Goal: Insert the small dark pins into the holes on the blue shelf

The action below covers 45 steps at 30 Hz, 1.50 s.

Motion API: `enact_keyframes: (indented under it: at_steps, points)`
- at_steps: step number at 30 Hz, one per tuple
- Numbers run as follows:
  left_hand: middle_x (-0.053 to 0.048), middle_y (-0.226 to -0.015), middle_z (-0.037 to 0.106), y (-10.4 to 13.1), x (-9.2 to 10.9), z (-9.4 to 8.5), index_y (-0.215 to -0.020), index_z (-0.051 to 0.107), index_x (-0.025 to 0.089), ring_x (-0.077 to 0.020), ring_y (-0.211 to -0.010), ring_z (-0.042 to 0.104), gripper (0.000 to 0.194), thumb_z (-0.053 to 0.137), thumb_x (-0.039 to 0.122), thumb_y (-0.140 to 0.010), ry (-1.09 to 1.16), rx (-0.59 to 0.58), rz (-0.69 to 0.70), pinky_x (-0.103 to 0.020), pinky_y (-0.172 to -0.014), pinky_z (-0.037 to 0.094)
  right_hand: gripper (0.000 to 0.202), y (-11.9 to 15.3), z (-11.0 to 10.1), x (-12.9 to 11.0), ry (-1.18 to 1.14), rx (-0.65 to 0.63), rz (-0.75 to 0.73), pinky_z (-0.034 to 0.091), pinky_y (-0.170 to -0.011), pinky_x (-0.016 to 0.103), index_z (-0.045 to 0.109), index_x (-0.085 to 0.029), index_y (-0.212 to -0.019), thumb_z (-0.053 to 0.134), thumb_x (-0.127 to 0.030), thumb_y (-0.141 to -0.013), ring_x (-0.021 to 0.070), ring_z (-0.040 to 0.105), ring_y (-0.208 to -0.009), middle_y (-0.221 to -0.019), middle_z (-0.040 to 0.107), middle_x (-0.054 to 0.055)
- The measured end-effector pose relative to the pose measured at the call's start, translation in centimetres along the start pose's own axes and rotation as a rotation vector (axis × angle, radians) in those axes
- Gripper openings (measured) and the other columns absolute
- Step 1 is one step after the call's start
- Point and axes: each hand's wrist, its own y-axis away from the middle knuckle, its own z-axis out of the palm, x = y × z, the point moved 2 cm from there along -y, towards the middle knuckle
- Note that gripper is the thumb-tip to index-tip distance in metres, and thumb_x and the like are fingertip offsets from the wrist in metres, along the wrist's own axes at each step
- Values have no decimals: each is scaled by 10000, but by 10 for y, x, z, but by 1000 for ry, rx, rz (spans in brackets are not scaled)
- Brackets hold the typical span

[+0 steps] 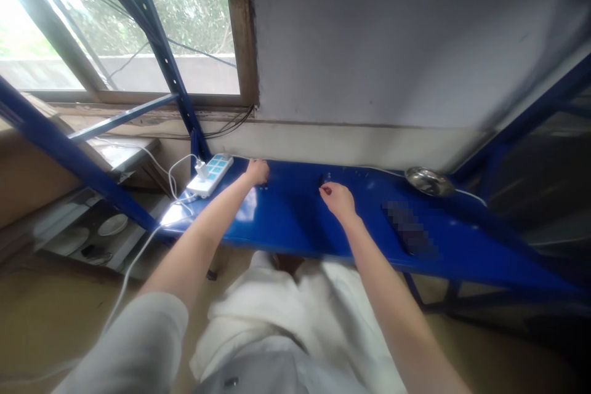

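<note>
I view a grey wall (369, 43) with a blue worktop (286, 218) in front of it. A white power strip (211, 176) occupies the worktop's left end. A dark flat slab (409, 228), detail obscured, lies toward the right; a shiny metal dish (428, 181) sits behind it. My left hand (257, 171) is beside the power strip, fingers curled, grip undeterminable. My right hand (338, 199) brings thumb and fingertip together at a small dark piece (321, 180) near mid-worktop; I cannot confirm a grip.
</note>
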Motion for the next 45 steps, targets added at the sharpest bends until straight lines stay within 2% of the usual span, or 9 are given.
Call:
enact_keyframes:
  at_steps: [9,14,17,20,26,32,36,39,45]
  points:
    - [-93,-1049,604,-2,1,-7,-881,657,202,-265,-1028,482,266,692,255,-622,55,25,-20,-381,-897,277,228,-2,-9,15,-41,49,66,442,-681,246,667,-199,-916,481,-278,-810,157,612,-806,-883,677,43]
    - [-115,-1127,576,4,42,-16,-1103,592,195,-264,-1065,482,333,504,273,-791,254,240,165,-376,-914,279,215,-3,-11,38,-37,52,225,443,-654,255,672,-193,-893,512,-287,-784,180,616,-821,-896,681,54]
    - [-106,-1206,538,8,80,-3,-1228,505,228,-257,-1094,470,422,464,248,-809,320,215,290,-367,-925,285,223,-4,-5,49,-15,19,276,444,-670,263,671,-188,-910,522,-277,-769,191,616,-840,-912,681,55]
    - [-99,-1295,470,10,112,22,-1340,360,270,-262,-1116,453,562,479,214,-793,390,133,290,-377,-924,303,260,-5,5,56,-4,-14,284,447,-699,272,663,-182,-958,532,-277,-756,197,615,-860,-939,679,56]
    - [-115,-1363,390,7,143,57,-1399,212,274,-286,-1160,412,600,405,193,-837,309,91,211,-435,-931,303,305,-6,21,65,33,-16,248,438,-760,283,648,-163,-1011,528,-279,-755,200,589,-936,-1016,658,78]
    - [-137,-1284,460,0,155,60,-1332,355,189,-265,-1130,432,500,389,143,-835,231,152,215,-410,-917,338,284,-10,32,63,98,-5,250,413,-785,336,663,-181,-970,525,-322,-764,239,536,-991,-1023,639,78]
    - [-95,-1035,598,-5,154,55,-1087,566,159,-213,-972,521,348,363,68,-820,196,208,206,-347,-847,395,275,-12,39,61,121,-5,272,388,-787,356,665,-192,-960,541,-342,-766,256,509,-1006,-1035,620,88]
    - [-75,-934,630,-6,149,50,-942,624,156,-198,-890,553,272,382,97,-833,264,234,169,-326,-808,421,280,-14,44,61,124,-1,275,374,-781,367,664,-189,-956,540,-359,-771,263,497,-1003,-1037,610,97]
    - [-57,-929,655,0,128,45,-924,643,160,-181,-878,577,189,483,197,-830,531,353,82,-296,-804,448,259,-17,54,65,123,10,276,354,-772,379,672,-192,-913,555,-368,-764,269,487,-987,-1012,608,97]
